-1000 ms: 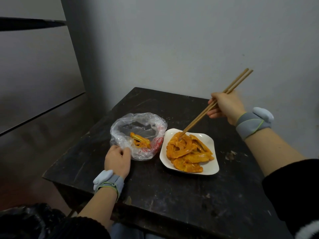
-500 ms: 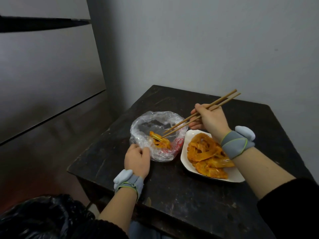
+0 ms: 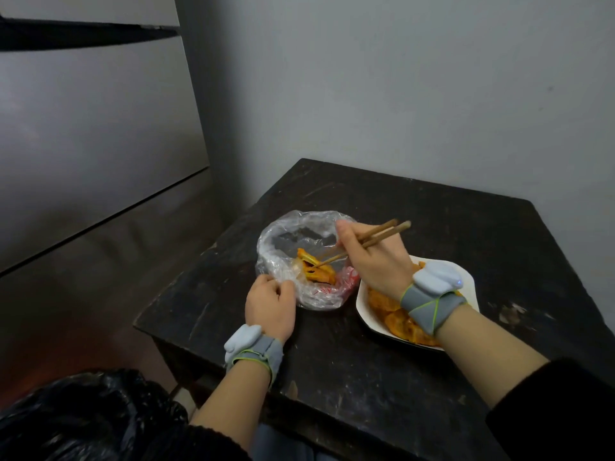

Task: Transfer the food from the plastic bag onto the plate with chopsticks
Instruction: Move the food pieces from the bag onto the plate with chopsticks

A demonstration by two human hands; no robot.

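Note:
A clear plastic bag (image 3: 286, 237) lies open on the dark table (image 3: 432, 214), holding a few orange food pieces (image 3: 311, 267). My left hand (image 3: 269, 306) pinches the bag's near edge. My right hand (image 3: 372, 257) grips wooden chopsticks (image 3: 376, 236), whose tips reach down into the bag and touch the orange food. To the right sits a white plate (image 3: 362, 302) piled with more orange food (image 3: 399, 324), partly hidden under my right wrist.
A black rubbish bag (image 3: 83, 414) lies at the lower left beside the table. A grey wall stands behind the table, with a metal-panelled surface (image 3: 83, 128) on the left. Both wrists wear grey bands with pale blue devices.
My right hand has carried the chopsticks from over the plate leftward into the bag, down to the food. The left hand kept hold of the bag's edge. The view shifted left.

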